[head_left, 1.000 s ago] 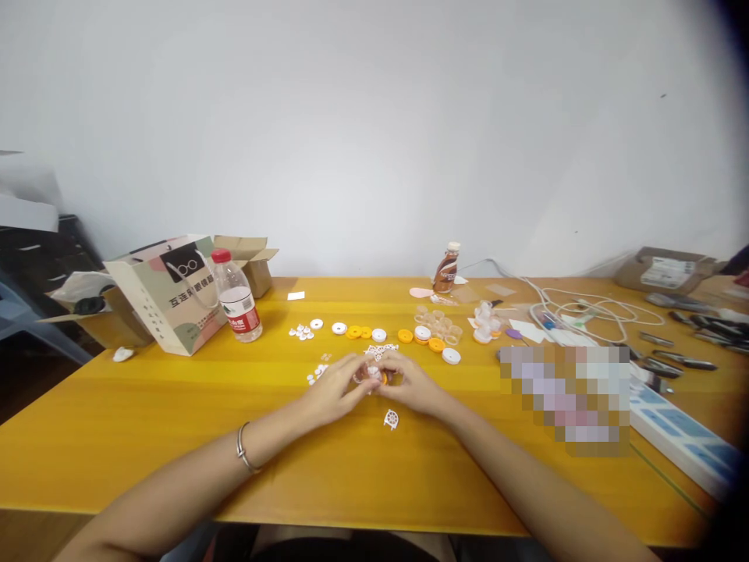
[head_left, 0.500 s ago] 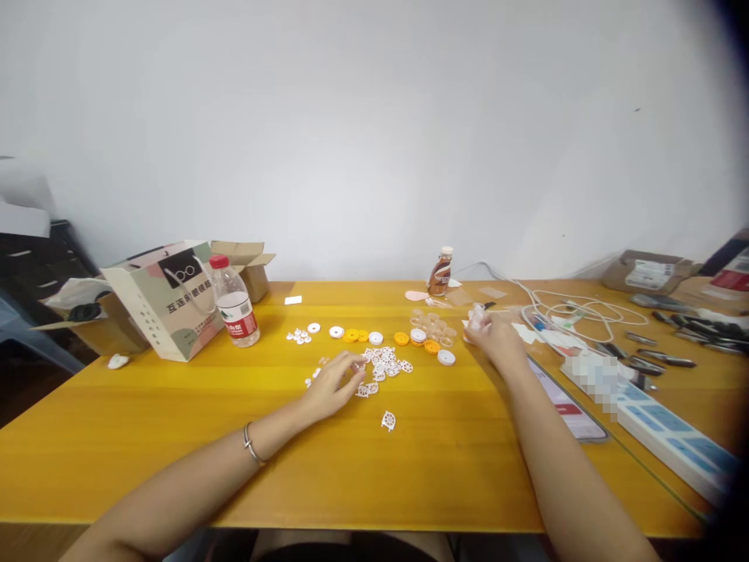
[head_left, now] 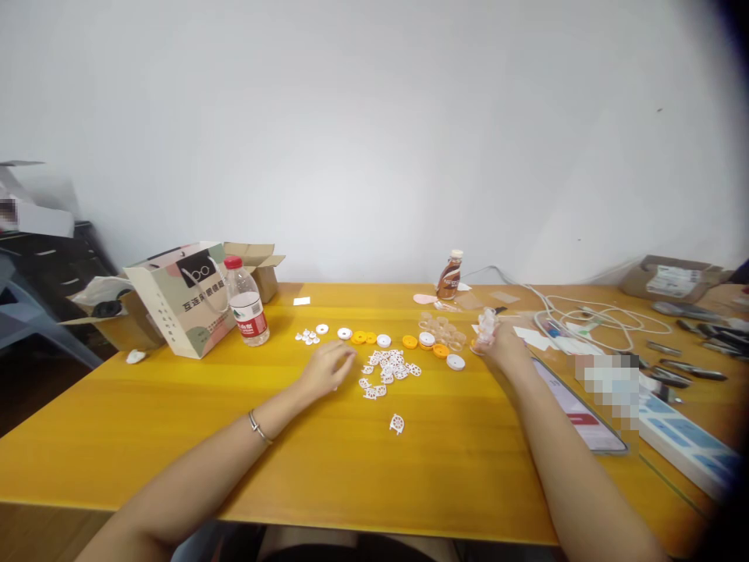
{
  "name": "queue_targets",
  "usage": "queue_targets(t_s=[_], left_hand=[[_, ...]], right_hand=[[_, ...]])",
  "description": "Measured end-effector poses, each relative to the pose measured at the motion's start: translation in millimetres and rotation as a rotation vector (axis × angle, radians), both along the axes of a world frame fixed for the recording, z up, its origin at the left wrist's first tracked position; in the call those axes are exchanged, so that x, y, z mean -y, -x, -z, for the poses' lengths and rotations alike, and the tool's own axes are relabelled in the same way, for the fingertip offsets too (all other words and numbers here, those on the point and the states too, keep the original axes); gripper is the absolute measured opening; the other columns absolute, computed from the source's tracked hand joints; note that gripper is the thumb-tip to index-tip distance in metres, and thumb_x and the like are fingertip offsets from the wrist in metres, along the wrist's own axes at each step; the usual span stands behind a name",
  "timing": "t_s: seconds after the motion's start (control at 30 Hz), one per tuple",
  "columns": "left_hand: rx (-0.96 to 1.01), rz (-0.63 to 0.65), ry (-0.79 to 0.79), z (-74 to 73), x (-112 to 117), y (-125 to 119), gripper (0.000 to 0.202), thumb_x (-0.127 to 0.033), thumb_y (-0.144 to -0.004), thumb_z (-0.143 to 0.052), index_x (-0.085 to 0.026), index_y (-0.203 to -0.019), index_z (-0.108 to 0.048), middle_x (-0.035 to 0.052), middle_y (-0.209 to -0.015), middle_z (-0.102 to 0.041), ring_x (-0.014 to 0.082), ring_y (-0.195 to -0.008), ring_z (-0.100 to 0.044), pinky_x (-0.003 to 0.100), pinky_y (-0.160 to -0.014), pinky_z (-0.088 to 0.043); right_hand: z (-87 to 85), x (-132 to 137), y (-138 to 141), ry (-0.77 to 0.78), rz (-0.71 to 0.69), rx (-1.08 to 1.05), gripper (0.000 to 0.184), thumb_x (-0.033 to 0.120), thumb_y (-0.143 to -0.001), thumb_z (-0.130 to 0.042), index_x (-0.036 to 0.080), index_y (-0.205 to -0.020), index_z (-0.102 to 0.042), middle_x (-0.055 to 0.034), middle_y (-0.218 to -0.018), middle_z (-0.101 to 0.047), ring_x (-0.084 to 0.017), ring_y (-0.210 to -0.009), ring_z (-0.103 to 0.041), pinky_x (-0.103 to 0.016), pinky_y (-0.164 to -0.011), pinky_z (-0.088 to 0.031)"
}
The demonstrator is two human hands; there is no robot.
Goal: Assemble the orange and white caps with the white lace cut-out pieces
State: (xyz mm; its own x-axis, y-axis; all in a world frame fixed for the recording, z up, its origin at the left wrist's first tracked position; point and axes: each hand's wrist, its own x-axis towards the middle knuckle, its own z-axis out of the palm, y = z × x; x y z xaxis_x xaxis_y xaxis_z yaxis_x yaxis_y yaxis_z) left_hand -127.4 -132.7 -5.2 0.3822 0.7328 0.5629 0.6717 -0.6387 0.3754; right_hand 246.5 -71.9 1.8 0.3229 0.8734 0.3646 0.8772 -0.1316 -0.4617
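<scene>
My left hand (head_left: 324,368) is low over the table, its fingers curled in and pressed together. Whatever they may hold is hidden. Just right of it lies a loose pile of white spoked plastic parts (head_left: 386,365), with one single spoked part (head_left: 396,424) nearer the front edge. My right hand (head_left: 508,351) is closed around a cluster of clear plastic pieces (head_left: 487,326). Left of that hand, more clear round pieces (head_left: 448,332) lie in a group. White discs (head_left: 383,341) and orange discs (head_left: 410,342) form a row behind the pile, with small white pieces (head_left: 307,337) at its left end.
A water bottle (head_left: 249,308), a paper bag (head_left: 181,304) and cardboard boxes stand at the left. A coffee bottle (head_left: 450,275) is at the back. Beside my right forearm lie a phone (head_left: 585,414), a power strip (head_left: 679,437), white cables and several tools.
My left hand has drawn back leftward from the spoked parts, and its fingers have closed up. The clear cluster in my right hand is turned upright and shows more. The view has shifted slightly.
</scene>
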Motion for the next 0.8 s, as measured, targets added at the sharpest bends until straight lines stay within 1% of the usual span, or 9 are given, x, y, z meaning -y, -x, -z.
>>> queue_targets(t_s=[0.07, 0.13, 0.2, 0.33, 0.5, 0.57, 0.7, 0.73, 0.8], left_hand=[[-0.031, -0.184, -0.036, -2.4, -13, 17, 0.017, -0.02, -0.081, -0.041, -0.017, -0.087, -0.057, 0.0057, -0.087, -0.06, 0.0174, -0.085, -0.052, 0.03, -0.08, -0.04], [-0.067, -0.377, 0.009, -4.4, -27, 37, 0.018, -0.018, -0.079, -0.042, -0.017, -0.09, -0.056, 0.0065, -0.091, -0.059, 0.0188, -0.089, -0.052, 0.03, -0.081, -0.039], [-0.147, -0.489, 0.11, -4.3, -38, 55, 0.016, -0.019, -0.078, -0.045, -0.016, -0.089, -0.057, 0.0074, -0.092, -0.059, 0.0194, -0.089, -0.052, 0.029, -0.079, -0.04], [-0.194, -0.518, 0.191, 0.4, -47, 72, 0.011, -0.022, -0.075, -0.05, -0.016, -0.076, -0.058, 0.0074, -0.081, -0.06, 0.0194, -0.077, -0.056, 0.028, -0.068, -0.041], [-0.201, -0.492, 0.193, -10.7, -35, 59, 0.012, -0.02, -0.076, -0.048, -0.015, -0.073, -0.058, 0.0079, -0.081, -0.061, 0.0193, -0.079, -0.056, 0.027, -0.068, -0.04], [-0.187, -0.382, 0.198, -21.2, -23, 47, 0.012, -0.022, -0.077, -0.048, -0.015, -0.076, -0.058, 0.0065, -0.081, -0.061, 0.0168, -0.077, -0.055, 0.026, -0.069, -0.04], [-0.212, 0.35, 0.455, -32.1, 6, 19, 0.015, -0.028, -0.077, -0.051, -0.015, -0.081, -0.059, 0.002, -0.079, -0.062, 0.0109, -0.07, -0.055, 0.02, -0.065, -0.041], [-0.242, 0.455, 0.502, -31.4, 13, 14, 0.015, -0.028, -0.077, -0.052, -0.015, -0.081, -0.059, 0.0014, -0.079, -0.062, 0.01, -0.07, -0.055, 0.019, -0.064, -0.041], [-0.305, 0.545, 0.553, -27.9, 21, 7, 0.014, -0.027, -0.077, -0.052, -0.015, -0.081, -0.058, 0.0008, -0.076, -0.062, 0.0086, -0.065, -0.054, 0.018, -0.061, -0.041]], right_hand=[[-6.4, 3, 4, 0.027, 0.028, 0.027, 0.036, 0.04, -0.057, -0.061, 0.017, -0.08, -0.044, -0.0073, -0.068, -0.056, -0.022, -0.061, -0.054, -0.028, -0.051, -0.033], [-13.7, 7, 11, -0.06, 0.03, 0.046, 0.033, 0.049, -0.062, -0.056, 0.02, -0.069, -0.042, -0.004, -0.062, -0.053, -0.021, -0.06, -0.051, -0.028, -0.052, -0.032], [-19.7, 13, 21, -0.17, -0.02, 0.046, 0.033, 0.051, -0.068, -0.048, 0.021, -0.062, -0.037, -0.0006, -0.054, -0.048, -0.018, -0.055, -0.047, -0.027, -0.053, -0.031], [-25.4, 21, 38, -0.286, -0.12, 0.021, 0.033, 0.046, -0.072, -0.044, 0.021, -0.054, -0.031, 0.0028, -0.047, -0.042, -0.013, -0.048, -0.041, -0.025, -0.05, -0.028], [-23.8, 23, 50, -0.347, -0.191, -0.026, 0.033, 0.042, -0.073, -0.045, 0.021, -0.052, -0.032, 0.0048, -0.044, -0.038, -0.011, -0.044, -0.038, -0.023, -0.047, -0.027], [-21.3, 24, 55, -0.35, -0.23, -0.053, 0.034, 0.044, -0.074, -0.045, 0.02, -0.052, -0.032, 0.0052, -0.044, -0.037, -0.01, -0.043, -0.036, -0.022, -0.046, -0.026], [-15.1, 25, 68, -0.336, -0.358, -0.085, 0.037, 0.048, -0.075, -0.042, 0.02, -0.052, -0.035, 0.0051, -0.045, -0.038, -0.009, -0.043, -0.036, -0.021, -0.045, -0.027], [-13.6, 25, 70, -0.328, -0.383, -0.081, 0.037, 0.047, -0.075, -0.042, 0.02, -0.052, -0.035, 0.005, -0.045, -0.038, -0.009, -0.043, -0.036, -0.021, -0.046, -0.027], [-11.1, 24, 72, -0.311, -0.417, -0.065, 0.036, 0.046, -0.076, -0.042, 0.02, -0.053, -0.036, 0.0048, -0.046, -0.039, -0.009, -0.044, -0.037, -0.021, -0.046, -0.028]])
